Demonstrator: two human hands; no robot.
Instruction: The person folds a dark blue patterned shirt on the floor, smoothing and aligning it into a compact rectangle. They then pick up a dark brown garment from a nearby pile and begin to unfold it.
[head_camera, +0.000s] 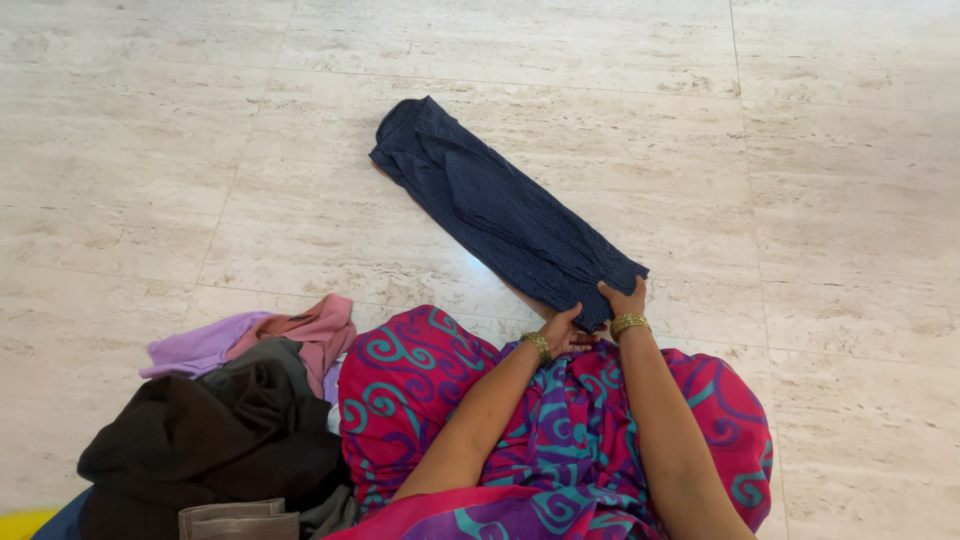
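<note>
I see both hands, left hand (566, 332) and right hand (624, 297), gripping the near end of the folded navy cloth (500, 213), while a clothes pile (230, 420) left of it waits unfolded.

Navy garment (505, 215): matt dotted cloth (soft, creased); floor (150, 150): polished veined stone tiles.

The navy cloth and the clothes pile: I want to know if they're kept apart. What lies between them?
In the head view, only bare marble floor lies between the navy cloth and the clothes pile.
</note>
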